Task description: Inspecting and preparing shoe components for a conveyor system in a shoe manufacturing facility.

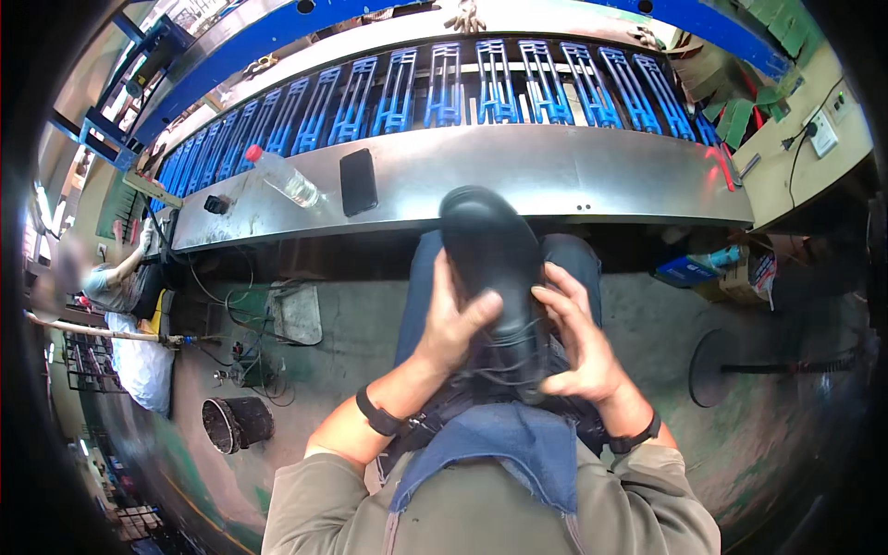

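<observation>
A black lace-up shoe is held above my lap, toe pointing away from me toward the bench. My left hand grips its left side, with the thumb lying across the top near the laces. On the other side my right hand curves round the shoe, fingertips against its side and thumb by the heel end. The sole is hidden, and the laces are blurred. Dark bands circle both my wrists.
Across the front runs a metal bench bearing a phone and a clear bottle. Blue racks line up behind it. A black bucket stands on the floor at left; boxes lie at right. Another person sits at far left.
</observation>
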